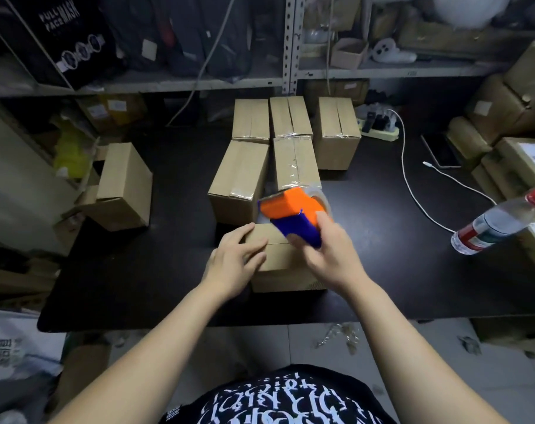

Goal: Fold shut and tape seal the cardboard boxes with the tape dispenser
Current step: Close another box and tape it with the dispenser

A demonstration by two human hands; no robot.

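Atop the small brown cardboard box (286, 270) on the black bench (131, 270), my left hand (232, 261) rests with fingers (245, 237) straight; my right hand (332, 255) curls its fingers round the orange-and-blue plastic tape dispenser (290, 209) above the box's far edge.

a small brown cardboard box (278, 261) sits at the table's near edge, flaps folded shut. an orange-and-blue tape dispenser (293, 209) with a clear roll hangs tilted over its far end. five taped boxes (241, 179) stand just beyond; a lone box (124, 185) lies at the left.

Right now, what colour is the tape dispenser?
Orange with a blue handle, tape dispenser, head view.
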